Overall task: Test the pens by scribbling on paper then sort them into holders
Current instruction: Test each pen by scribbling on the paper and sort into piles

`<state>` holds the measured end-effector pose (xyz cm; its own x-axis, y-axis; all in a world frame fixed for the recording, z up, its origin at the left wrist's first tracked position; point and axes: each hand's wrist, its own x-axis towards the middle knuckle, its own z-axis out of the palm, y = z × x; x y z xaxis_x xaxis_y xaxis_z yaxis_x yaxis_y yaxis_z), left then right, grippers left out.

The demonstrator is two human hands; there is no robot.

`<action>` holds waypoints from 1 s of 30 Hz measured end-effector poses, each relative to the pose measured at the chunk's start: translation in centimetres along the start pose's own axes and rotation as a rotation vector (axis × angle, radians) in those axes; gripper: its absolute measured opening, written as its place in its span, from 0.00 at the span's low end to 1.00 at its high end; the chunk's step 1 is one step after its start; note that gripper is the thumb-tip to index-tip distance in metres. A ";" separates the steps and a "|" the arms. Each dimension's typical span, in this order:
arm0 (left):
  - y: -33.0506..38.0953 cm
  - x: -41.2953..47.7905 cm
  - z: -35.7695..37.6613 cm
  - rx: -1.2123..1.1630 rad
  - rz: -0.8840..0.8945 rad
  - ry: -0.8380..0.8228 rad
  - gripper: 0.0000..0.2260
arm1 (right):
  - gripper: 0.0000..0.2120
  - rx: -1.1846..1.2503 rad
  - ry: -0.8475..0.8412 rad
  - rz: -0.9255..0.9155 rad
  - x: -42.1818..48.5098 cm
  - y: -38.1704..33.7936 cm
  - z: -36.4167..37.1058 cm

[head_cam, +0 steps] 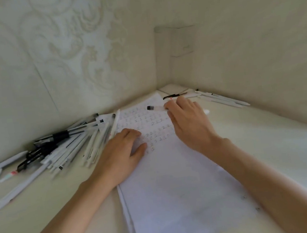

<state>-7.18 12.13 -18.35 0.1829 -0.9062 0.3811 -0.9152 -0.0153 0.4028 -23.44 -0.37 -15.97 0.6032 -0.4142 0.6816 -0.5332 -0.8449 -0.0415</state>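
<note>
Two hands on one paper stack (175, 181): left hand (122, 154) flat, right hand (190, 123) grasping a pen (155, 108).

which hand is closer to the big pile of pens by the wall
Left. The left hand lies flat on the paper, right beside the pen pile. The right hand is farther across the paper, fingers at a clear pen.

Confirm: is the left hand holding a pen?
No, the left hand lies flat, palm down, on the paper, with the pen pile beside it and nothing in its grip.
</note>
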 end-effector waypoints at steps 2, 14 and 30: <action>0.2 0.1 -0.5 -0.114 -0.090 0.136 0.20 | 0.06 -0.009 -0.067 -0.128 -0.3 0.1 0.6; 1.2 -0.2 -1.2 -0.323 -0.020 0.092 0.28 | 0.04 1.135 -0.073 0.542 0.3 -0.6 -1.8; 1.6 0.1 -0.3 -0.204 0.043 -0.002 0.09 | 0.06 1.503 -0.330 0.593 -0.6 -2.1 0.3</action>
<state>-8.52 12.13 -17.35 0.1447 -0.9049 0.4002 -0.8304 0.1089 0.5465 -22.52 1.50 -16.48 0.7344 -0.6627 0.1465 0.1768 -0.0215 -0.9840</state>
